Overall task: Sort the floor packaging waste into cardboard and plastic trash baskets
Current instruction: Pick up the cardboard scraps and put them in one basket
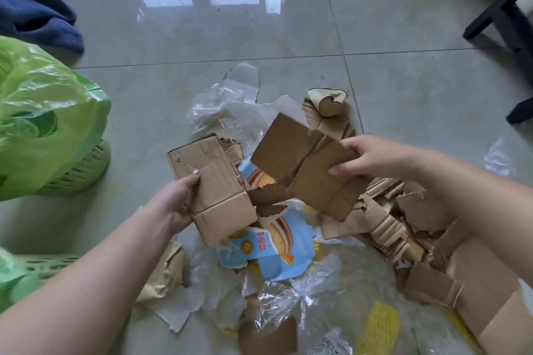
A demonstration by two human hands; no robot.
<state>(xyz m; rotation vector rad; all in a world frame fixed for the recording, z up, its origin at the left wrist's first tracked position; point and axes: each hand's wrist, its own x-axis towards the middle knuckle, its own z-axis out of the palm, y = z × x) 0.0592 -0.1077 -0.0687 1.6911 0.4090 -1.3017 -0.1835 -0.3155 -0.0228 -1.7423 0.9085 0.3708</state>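
Two cardboard pieces held raised above floor litter, middle of scene.

Left hand (180, 202) gripped round near-left edge of folded cardboard piece (213, 187); thumb laid on top face. Long axis run near-to-far, far end tipped slightly left.

Right hand (366, 157) pinched on right edge of torn cardboard sheet (302, 161); long axis run far-left to near-right, far corner pointed up-left.

Both probably gathered for one drop into green lined basket (78, 173), left. Plastic film (219, 106) left on floor.
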